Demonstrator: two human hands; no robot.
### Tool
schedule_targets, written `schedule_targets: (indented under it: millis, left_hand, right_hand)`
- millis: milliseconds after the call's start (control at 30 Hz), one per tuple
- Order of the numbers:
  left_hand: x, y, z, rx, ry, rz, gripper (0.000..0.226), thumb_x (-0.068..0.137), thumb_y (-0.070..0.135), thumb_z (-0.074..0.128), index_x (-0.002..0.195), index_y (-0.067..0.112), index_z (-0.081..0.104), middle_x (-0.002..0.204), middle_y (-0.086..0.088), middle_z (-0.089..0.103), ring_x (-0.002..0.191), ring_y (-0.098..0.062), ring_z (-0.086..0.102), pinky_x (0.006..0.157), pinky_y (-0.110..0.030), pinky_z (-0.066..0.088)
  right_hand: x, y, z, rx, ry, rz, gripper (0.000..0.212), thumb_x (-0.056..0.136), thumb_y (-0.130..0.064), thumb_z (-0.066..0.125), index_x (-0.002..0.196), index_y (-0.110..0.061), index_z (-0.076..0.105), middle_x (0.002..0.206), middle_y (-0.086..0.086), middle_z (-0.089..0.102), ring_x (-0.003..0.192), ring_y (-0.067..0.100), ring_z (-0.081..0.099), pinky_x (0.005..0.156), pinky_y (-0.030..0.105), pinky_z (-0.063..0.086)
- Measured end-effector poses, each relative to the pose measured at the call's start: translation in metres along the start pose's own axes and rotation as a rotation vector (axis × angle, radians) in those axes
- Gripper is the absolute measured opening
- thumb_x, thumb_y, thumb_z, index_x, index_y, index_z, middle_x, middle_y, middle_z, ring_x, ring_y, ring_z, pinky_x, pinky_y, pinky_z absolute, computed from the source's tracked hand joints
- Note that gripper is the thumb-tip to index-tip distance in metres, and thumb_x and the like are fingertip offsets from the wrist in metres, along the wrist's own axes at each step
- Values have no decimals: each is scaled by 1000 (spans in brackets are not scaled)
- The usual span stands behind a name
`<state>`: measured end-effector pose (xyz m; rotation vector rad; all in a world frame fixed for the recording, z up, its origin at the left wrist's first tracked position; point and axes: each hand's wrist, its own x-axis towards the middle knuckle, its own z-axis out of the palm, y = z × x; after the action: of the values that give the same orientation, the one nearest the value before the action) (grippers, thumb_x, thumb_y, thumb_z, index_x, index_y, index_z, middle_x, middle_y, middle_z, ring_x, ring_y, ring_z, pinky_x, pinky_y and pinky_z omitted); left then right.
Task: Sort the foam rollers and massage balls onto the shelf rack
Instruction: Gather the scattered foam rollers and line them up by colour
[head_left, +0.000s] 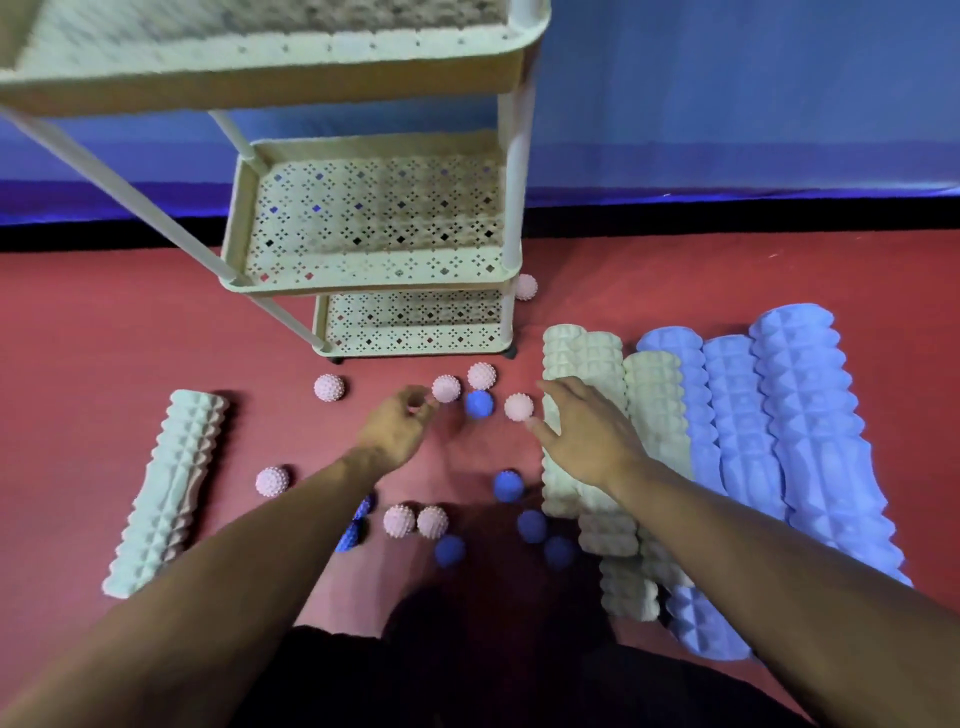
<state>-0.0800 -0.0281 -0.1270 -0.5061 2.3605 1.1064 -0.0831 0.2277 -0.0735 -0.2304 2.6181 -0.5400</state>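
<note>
We count eight pink spiky balls (445, 388) and about seven blue ones (478, 404) scattered on the red floor (104, 338) before the cream shelf rack (371, 280). Seven ribbed rollers (795, 441) lie lengthwise away from us. Left hand (395, 428) curls, fingertips beside a pink ball; right hand (587, 431) spreads empty over the cream rollers (582, 364).

Inventory by count. Pink spiked rubber massage balls (445, 388): eight. Blue spiked rubber massage balls (478, 404): seven, two partly hidden under a forearm. Pale green ridged foam rollers (169, 488): four. Blue ridged foam rollers (815, 431): three. Cream perforated three-tier plastic shelf rack (371, 280): one.
</note>
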Motion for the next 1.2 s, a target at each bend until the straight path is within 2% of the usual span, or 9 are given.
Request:
schedule_targets:
  millis: [100, 233, 433, 567, 700, 867, 967, 1100, 1200]
  left_hand:
    - [1, -55, -56, 82, 155, -105, 42, 102, 34, 52, 138, 12, 54, 126, -3, 63, 111, -24, 61, 91, -24, 40]
    - [-6, -141, -107, 170, 319, -261, 53, 98, 34, 59, 142, 6, 49, 140, -23, 51, 128, -39, 51, 110, -43, 38]
    - [-29, -250, -156, 215, 501, -524, 71, 90, 37, 71, 139, -4, 41, 136, -34, 45, 127, -50, 42, 109, -54, 34]
    - [-35, -285, -171, 127, 417, -729, 108, 83, 53, 74, 156, 3, 13, 153, -28, 33, 141, -44, 34, 115, -50, 29]
    - [-28, -291, -163, 382, 213, -889, 113, 56, 82, 65, 147, 18, 43, 137, -14, 46, 131, -37, 34, 108, -44, 29]
    - [-14, -261, -131, 203, 108, -763, 93, 78, 39, 83, 145, -4, 36, 140, -28, 48, 126, -43, 51, 101, -46, 44]
    - [-19, -249, -119, 98, 163, -733, 98, 77, 40, 83, 147, -5, 32, 137, -28, 50, 125, -43, 53, 99, -48, 45]
    - [-31, -255, -122, -68, 152, -665, 118, 44, 63, 84, 124, -16, 50, 103, -25, 71, 88, -38, 73, 69, -46, 62]
    - [-61, -216, -132, -74, 122, -616, 74, 68, 37, 86, 110, -15, 55, 57, -13, 68, 42, -24, 65, 38, -28, 50]
  right_hand:
    - [14, -37, 14, -35, -30, -102, 56, 97, -49, 51, 148, -27, 42, 148, -8, 45, 133, 21, 46, 110, 36, 38]
    - [31, -77, 37, -140, -148, -281, 62, 98, -52, 49, 154, -29, 33, 156, -10, 34, 142, 18, 36, 117, 36, 29]
    - [55, -115, 64, -236, -245, -424, 64, 100, -52, 45, 157, -31, 26, 162, -12, 26, 147, 14, 29, 120, 32, 21]
    - [66, -127, 78, -255, -284, -466, 64, 100, -52, 46, 157, -31, 26, 161, -12, 27, 146, 14, 29, 120, 30, 21]
    - [68, -129, 91, -288, -325, -462, 65, 99, -55, 46, 156, -31, 27, 160, -11, 28, 145, 16, 32, 120, 34, 25]
    - [64, -132, 85, -281, -355, -464, 66, 98, -55, 47, 156, -31, 27, 160, -11, 28, 144, 17, 34, 120, 36, 27]
    - [62, -133, 70, -265, -344, -466, 66, 99, -54, 47, 157, -30, 26, 160, -12, 27, 145, 15, 32, 120, 32, 25]
    - [52, -136, 45, -277, -326, -483, 67, 99, -53, 47, 158, -28, 26, 160, -9, 28, 143, 18, 36, 119, 34, 28]
    - [40, -142, 23, -288, -323, -508, 69, 97, -55, 49, 157, -30, 25, 161, -9, 28, 143, 18, 37, 118, 36, 31]
